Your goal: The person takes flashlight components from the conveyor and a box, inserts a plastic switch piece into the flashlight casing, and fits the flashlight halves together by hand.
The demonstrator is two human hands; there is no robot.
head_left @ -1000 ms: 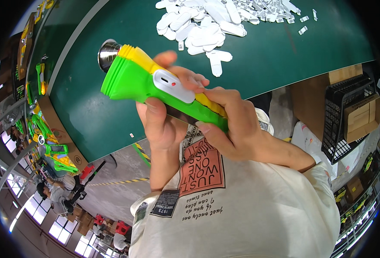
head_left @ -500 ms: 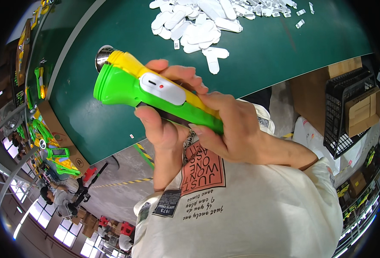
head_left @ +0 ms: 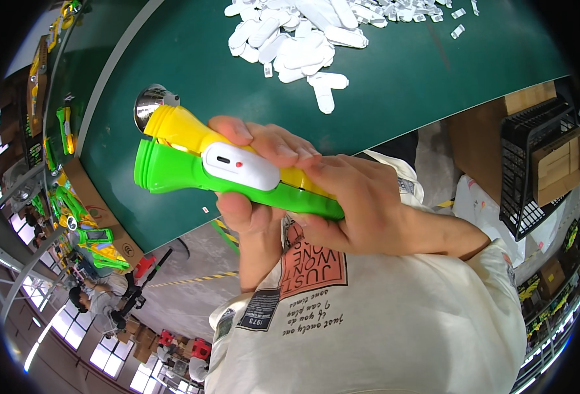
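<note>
Both hands grip a green and yellow flashlight (head_left: 178, 172) above the near part of the table. Its head points left, and a gap shows between the green and yellow housing halves there. A silver reflector (head_left: 147, 105) juts from the head, tilted and partly out of the housing. On the side facing me sits a white oval plate (head_left: 250, 176) with a dark slot and a red dot. My left hand (head_left: 258, 226) is closed round the middle, thumb below and fingers over the yellow half. My right hand (head_left: 372, 194) wraps the tail end, hiding it.
White oval plates (head_left: 306, 56) lie piled on the green table (head_left: 191, 72), with small clear-white pieces (head_left: 395, 12) beyond. At left, a cardboard box (head_left: 99, 203) stands near green and yellow flashlight parts. A black crate (head_left: 533, 164) is at right. Another person (head_left: 103, 305) is farther off.
The flashlight has come lower in view, and its side plate faces me more. The reflector sticks farther out of the head. My left fingers have moved down with the body.
</note>
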